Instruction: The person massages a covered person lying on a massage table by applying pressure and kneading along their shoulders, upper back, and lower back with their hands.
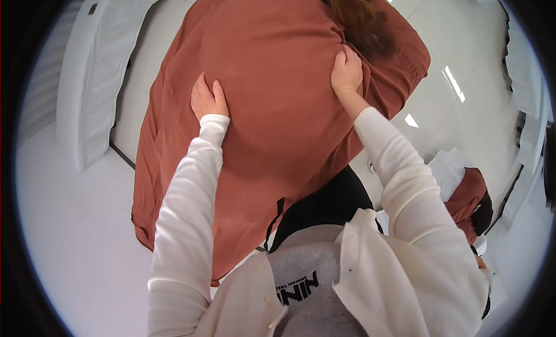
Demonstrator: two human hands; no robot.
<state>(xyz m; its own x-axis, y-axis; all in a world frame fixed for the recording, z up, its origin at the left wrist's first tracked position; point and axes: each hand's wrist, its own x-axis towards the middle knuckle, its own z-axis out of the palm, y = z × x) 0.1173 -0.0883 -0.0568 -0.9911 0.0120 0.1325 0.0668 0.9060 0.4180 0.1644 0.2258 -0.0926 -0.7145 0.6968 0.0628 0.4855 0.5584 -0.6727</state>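
Resting on a broad rust-red cloth [272, 99], two bare hands stand well apart, one toward each side of it. The left hand [209, 98] lies loose and unclenched, fingers slightly spread and pointing away from the wearer, thumb set apart, all against the fabric. The right hand [347, 71] is more bunched, its fingers curled against the cloth; whether they grasp a fold or only press on it cannot be told. The cloth lies directly beneath both sets of fingers, its smooth middle stretching between them and its wrinkled edge falling away outside the left ones. Just beyond the right fingertips hangs the long brown hair [360, 23] of a person whom the cloth covers. Behind the fingers, toward the wearer, run the sleeves of a white cardigan [373, 267], worn open over a grey shirt [307, 259] with dark lettering. Well apart from the right fingers, on the outer side and nearer the wearer, another rust-red garment [465, 193] shows beside the glossy floor [457, 33].
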